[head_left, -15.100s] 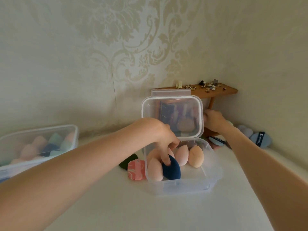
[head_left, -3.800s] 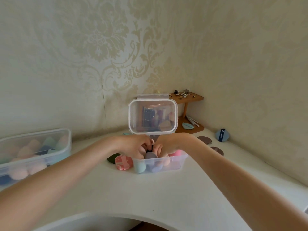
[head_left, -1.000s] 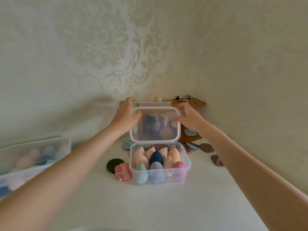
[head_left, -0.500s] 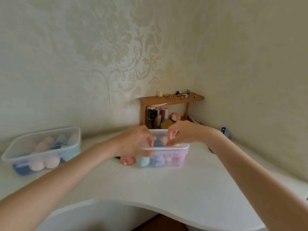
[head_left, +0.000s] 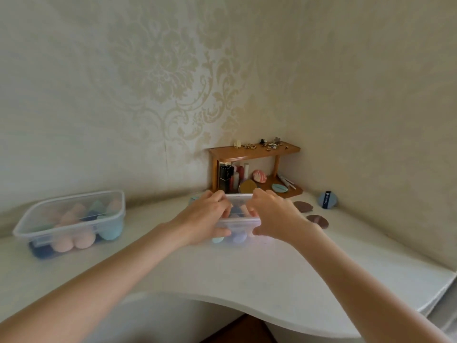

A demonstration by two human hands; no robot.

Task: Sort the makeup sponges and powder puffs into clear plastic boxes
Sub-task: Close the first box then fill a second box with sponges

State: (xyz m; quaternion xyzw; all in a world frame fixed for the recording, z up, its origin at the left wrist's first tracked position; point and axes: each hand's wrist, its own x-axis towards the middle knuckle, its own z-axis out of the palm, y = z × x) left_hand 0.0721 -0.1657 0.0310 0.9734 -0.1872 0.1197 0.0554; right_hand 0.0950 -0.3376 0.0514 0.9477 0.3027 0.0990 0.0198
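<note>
- The small clear plastic box point(head_left: 238, 227), packed with teardrop makeup sponges point(head_left: 238, 237) in blue, lilac and peach, sits on the white counter point(head_left: 247, 273) toward its back corner, just in front of the little wooden two-tier shelf point(head_left: 254, 154).
- The left hand point(head_left: 209, 219) grips the box's left end — fingers curled over the lid, thumb on the front wall. The right hand point(head_left: 274, 217) grips the right end the same way.
- The step in hand looks like snapping the lid shut. To do it well, press evenly at both ends and down along the rim, so no sponge tip gets trapped under the seal; then fold the side clips until they seat.
- A larger clear plastic tub point(head_left: 71, 224), lid on and full of sponges, stands near the counter's left edge.
- Flat brown powder puffs point(head_left: 317, 220) and a blue puff point(head_left: 327, 199) lie unsorted by the right wall.
- A second ago the lid stood upright with both hands on its top corners; now it lies down on the box and the hands sit at the ends.
</note>
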